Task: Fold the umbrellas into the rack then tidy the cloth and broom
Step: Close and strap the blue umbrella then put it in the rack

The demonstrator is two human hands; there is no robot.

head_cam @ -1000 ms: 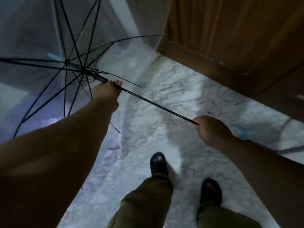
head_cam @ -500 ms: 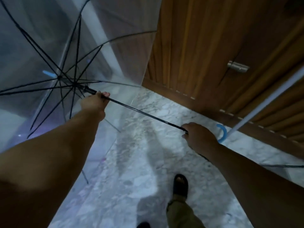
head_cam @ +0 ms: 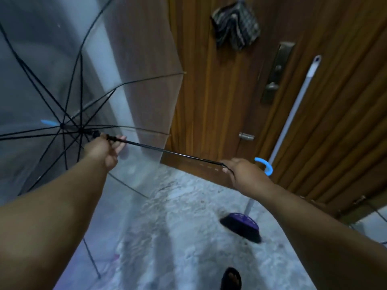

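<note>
Step in hand was collapsing the clear umbrella (head_cam: 62,80), canopy fully spread at left. My left hand (head_cam: 104,146) gripped the shaft by the runner; right hand (head_cam: 240,172) curled round the handle end. Next I'd need to pull the runner down the shaft. Broom (head_cam: 243,225) leaned on the door, cloth (head_cam: 234,28) hung above; rack not visible

A wooden door (head_cam: 230,105) of vertical panels is seen ahead, and a dark metal lock plate (head_cam: 277,73) with a knob is fixed to it. A small metal stopper (head_cam: 246,136) is mounted low on the door. A marbled floor (head_cam: 188,237) is spread below, where a dark sandal (head_cam: 231,279) is planted.
</note>
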